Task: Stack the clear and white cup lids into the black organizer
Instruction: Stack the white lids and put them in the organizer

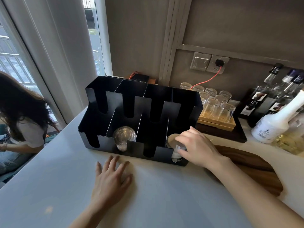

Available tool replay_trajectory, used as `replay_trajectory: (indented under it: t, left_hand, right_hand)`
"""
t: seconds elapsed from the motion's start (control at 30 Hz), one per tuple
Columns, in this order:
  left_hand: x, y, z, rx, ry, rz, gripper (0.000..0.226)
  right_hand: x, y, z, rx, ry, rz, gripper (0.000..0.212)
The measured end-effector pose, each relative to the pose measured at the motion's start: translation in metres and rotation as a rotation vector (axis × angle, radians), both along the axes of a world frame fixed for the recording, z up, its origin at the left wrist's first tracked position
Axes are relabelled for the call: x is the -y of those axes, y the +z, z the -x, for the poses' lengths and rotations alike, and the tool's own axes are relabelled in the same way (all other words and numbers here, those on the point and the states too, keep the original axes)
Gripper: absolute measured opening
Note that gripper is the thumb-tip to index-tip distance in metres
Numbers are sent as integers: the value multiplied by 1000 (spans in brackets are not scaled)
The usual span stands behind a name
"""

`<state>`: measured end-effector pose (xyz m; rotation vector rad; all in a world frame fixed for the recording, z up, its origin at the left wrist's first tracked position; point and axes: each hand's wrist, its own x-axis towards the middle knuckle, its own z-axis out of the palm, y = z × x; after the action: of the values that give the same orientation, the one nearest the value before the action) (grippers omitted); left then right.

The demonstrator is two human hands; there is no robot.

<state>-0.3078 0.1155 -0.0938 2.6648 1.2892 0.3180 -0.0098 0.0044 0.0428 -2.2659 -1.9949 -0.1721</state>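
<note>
A black organizer (164,111) with several slotted compartments stands on the white counter. A stack of clear lids (124,137) sits in its second front compartment from the left. A stack of white lids (172,142) fills the front right compartment. My right hand (197,148) rests on top of the white lids, fingers curled over them. My left hand (111,180) lies flat on the counter in front of the organizer, fingers spread, holding nothing.
A wooden board (250,168) lies right of the organizer under my right forearm. Behind it, upturned glasses (217,107) stand on a wooden tray, with bottles (271,122) at far right. A person (21,122) sits at left by the window.
</note>
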Motion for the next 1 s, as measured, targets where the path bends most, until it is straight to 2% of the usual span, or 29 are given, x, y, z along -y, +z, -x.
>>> replay_trajectory:
  t: [0.23,0.37,0.43,0.77,0.93,1.0]
  left_hand:
    - [0,1,1,33,-1,41,51]
    - [-9,-1,7,212,44,146,54]
    - [-18,2,16,255,66,124,52]
    - [-108,10,104,7,284,-80,49]
    - [-128,2,119,-40,341,61,65]
    - [-128,-6,121,-66,316,51,69]
  right_hand:
    - [8,24,-3,-163,-99,-187,32]
    - [8,33,-2,-190,-128,-214,32]
    - [6,39,2,-195,-137,-218,33]
    - [-52,59,80,-297,23,-210,32]
    - [-106,59,120,-257,89,-98,31]
    - [-126,57,129,-208,84,3,32]
